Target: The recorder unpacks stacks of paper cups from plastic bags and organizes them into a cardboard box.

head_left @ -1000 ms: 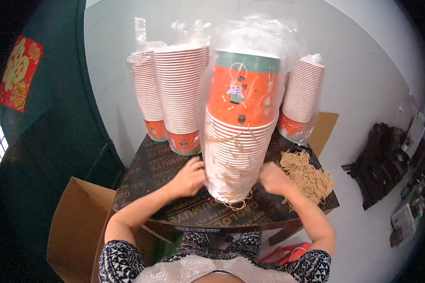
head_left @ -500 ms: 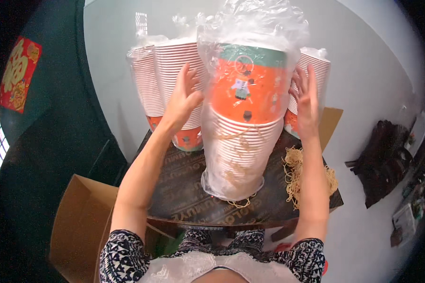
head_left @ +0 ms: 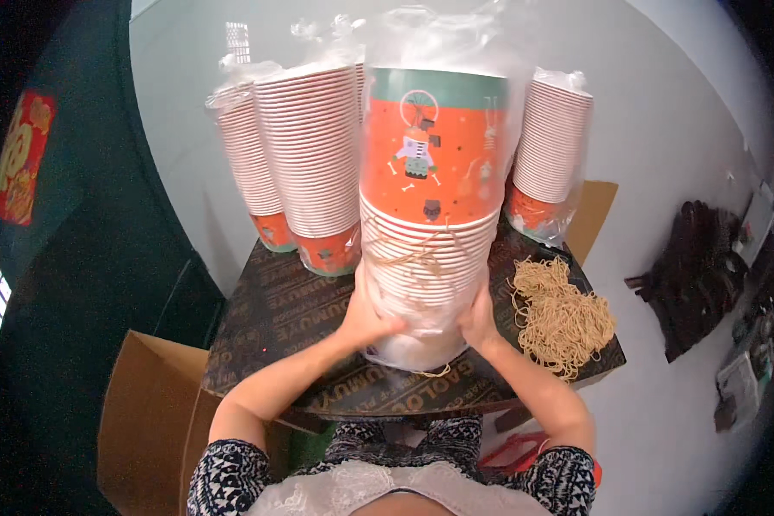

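A tall stack of orange and green paper cups stands in front of me inside a clear plastic bag, whose loose end sticks up crumpled at the top. Tan rubber bands lie against the stack's middle. Low on the bagged stack, my left hand grips its left side, thumb across the front. My right hand clasps the opposite side, its fingers partly hidden behind. A thin tan band shows at the stack's base.
More bagged cup stacks stand behind on the left and right. A tangled heap of tan rubber bands sits on the dark printed tabletop. An open cardboard box is at the lower left, below the table.
Both hands have come down from beside the upper part of the stack and closed round its lower part. The view has shifted slightly, and the bag's top looks less spread.
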The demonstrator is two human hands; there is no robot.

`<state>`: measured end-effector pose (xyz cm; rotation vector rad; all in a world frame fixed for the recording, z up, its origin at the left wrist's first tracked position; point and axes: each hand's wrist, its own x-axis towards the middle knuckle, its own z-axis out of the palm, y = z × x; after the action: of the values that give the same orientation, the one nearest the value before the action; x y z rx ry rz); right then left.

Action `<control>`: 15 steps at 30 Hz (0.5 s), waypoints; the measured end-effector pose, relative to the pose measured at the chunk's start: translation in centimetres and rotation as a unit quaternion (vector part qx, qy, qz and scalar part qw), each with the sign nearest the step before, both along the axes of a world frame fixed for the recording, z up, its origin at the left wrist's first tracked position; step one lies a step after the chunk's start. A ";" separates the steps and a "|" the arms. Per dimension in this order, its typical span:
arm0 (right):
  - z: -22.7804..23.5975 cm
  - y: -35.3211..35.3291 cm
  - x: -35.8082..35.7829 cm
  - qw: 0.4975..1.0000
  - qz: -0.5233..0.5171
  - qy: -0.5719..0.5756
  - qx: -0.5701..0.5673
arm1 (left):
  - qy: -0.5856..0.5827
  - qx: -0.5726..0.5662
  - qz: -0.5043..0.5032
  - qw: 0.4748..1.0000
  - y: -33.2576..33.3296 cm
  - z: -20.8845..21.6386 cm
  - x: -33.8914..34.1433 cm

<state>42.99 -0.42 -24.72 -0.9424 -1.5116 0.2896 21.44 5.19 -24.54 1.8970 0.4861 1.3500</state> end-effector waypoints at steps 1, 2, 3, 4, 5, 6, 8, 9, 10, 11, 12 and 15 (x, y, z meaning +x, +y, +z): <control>-1.4 -0.7 0.2 1.000 -0.003 0.003 -0.001 | 0.054 0.002 0.009 0.998 -0.5 -1.4 -0.5; -2.8 -1.7 0.5 0.998 0.024 -0.022 -0.051 | 0.108 0.005 0.017 0.994 -0.9 -2.9 -1.2; -3.5 -2.4 0.8 0.993 0.050 -0.046 -0.102 | 0.145 -0.023 0.021 0.989 -1.4 -4.1 -1.6; -3.9 -2.9 1.0 0.993 0.047 -0.042 -0.104 | 0.148 -0.025 0.017 0.989 -0.9 -4.8 -2.2; -3.7 -3.9 1.2 0.982 0.029 -0.134 -0.133 | 0.265 0.067 0.011 0.962 -0.6 -5.3 -2.8; -3.5 -4.9 1.4 0.961 0.010 -0.224 -0.162 | 0.375 0.160 0.002 0.913 -0.7 -4.4 -2.9; -0.9 -6.6 3.0 0.839 -0.054 -0.458 -0.289 | 0.440 0.166 0.063 0.880 -1.5 -2.7 -4.2; 0.9 -7.0 3.6 0.734 -0.088 -0.575 -0.351 | 0.508 0.140 0.078 0.846 -1.0 -1.3 -5.1; 3.0 -6.9 4.7 0.698 -0.082 -0.617 -0.355 | 0.462 0.051 -0.099 0.880 0.4 1.8 -5.9; 6.5 -6.8 5.4 0.716 -0.085 -0.557 -0.411 | 0.483 -0.089 -0.097 0.865 -0.1 5.6 -6.2; 8.3 -7.2 6.0 0.792 -0.148 -0.494 -0.326 | 0.480 -0.108 -0.095 0.866 0.9 7.8 -7.3; 12.9 -6.7 5.8 0.969 -0.165 -0.181 -0.026 | 0.190 -0.074 -0.088 0.975 4.9 10.4 -9.5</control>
<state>48.79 -7.13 -11.83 -1.3223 -1.6462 -0.0896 11.97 10.04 -14.11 2.0253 0.5731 0.8137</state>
